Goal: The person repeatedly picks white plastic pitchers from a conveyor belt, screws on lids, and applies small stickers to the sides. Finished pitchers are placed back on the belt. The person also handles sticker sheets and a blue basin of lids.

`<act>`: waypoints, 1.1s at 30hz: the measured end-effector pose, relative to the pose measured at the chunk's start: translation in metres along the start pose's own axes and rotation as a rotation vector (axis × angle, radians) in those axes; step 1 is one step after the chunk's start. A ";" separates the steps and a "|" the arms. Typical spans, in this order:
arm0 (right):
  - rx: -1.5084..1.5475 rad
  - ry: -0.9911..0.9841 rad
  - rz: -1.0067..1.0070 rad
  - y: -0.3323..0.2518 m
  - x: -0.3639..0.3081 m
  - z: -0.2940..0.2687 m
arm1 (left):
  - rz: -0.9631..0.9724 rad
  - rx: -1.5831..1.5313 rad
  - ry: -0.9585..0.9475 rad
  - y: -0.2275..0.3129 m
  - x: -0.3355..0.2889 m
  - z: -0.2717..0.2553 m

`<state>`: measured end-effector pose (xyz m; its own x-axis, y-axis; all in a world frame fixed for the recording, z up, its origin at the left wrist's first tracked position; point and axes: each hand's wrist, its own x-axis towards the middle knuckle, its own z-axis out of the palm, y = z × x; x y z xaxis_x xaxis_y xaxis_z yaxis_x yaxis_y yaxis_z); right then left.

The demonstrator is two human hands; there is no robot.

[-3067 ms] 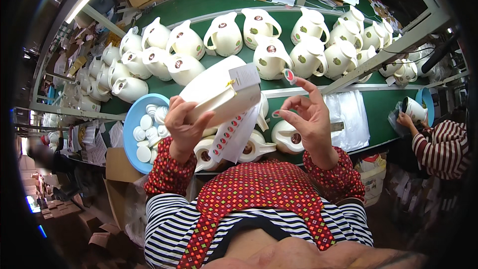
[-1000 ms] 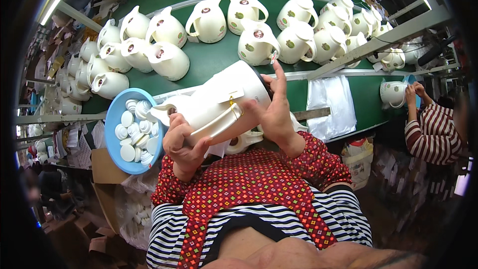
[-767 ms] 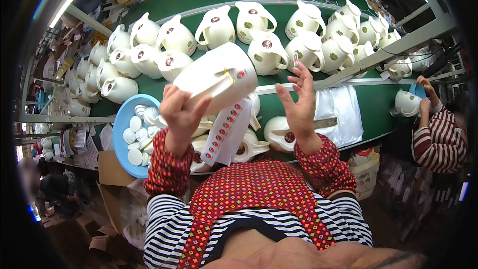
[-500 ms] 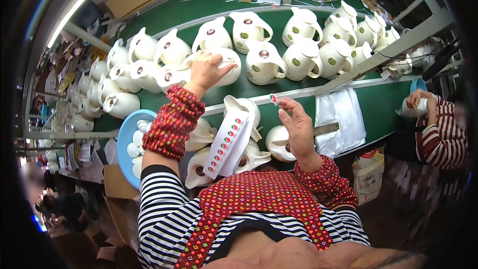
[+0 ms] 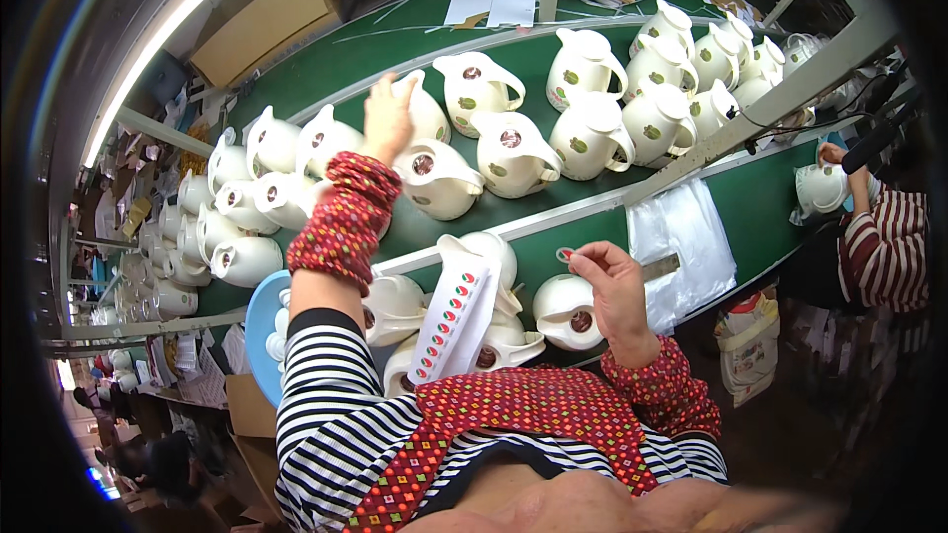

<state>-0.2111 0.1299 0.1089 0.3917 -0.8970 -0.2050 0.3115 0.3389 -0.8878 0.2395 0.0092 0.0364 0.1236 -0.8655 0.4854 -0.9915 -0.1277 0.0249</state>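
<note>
My left hand [image 5: 388, 120] reaches over the green bench, its fingers curled at the handle side of a cream jug [image 5: 427, 111] in the back row; the hand hides part of the grip. Just in front, another cream jug [image 5: 434, 181] with a round brown emblem leans with its handle to the right, untouched. Between thumb and fingertips, my right hand [image 5: 617, 291] pinches a small sticker [image 5: 565, 255]. A white strip of red and green stickers [image 5: 446, 326] rests over the near jugs. Close below my right hand lies one jug [image 5: 570, 313] with a brown emblem.
Rows of cream jugs [image 5: 590, 133] stretch along the bench both ways. Clear plastic bags [image 5: 686, 252] lie right of my hand. A blue basin [image 5: 259, 336] with white lids sits at left. A metal post [image 5: 760, 114] slants across the right. A co-worker [image 5: 884, 247] handles a jug there.
My left hand has let go of the front jug and moved to one behind it. That front jug now sits with its emblem facing me. My right hand has shifted slightly down and right with the sticker.
</note>
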 end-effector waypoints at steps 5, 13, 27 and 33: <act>-0.081 0.087 -0.025 -0.005 -0.013 -0.003 | 0.203 0.280 -0.522 -0.063 0.016 -0.006; -0.113 0.166 0.063 -0.002 -0.035 -0.019 | 0.293 0.216 -0.842 -0.037 0.024 -0.050; -0.084 0.169 -0.021 0.007 -0.060 -0.030 | 0.272 0.187 -0.489 -0.060 -0.016 -0.025; -0.169 0.080 -0.165 -0.005 -0.066 -0.019 | 0.144 0.087 -0.157 -0.072 -0.029 -0.071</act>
<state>-0.2548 0.1817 0.1188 0.2759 -0.9581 -0.0775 0.2132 0.1396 -0.9670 0.3045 0.0785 0.0829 -0.0073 -0.9416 0.3367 -0.9930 -0.0327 -0.1131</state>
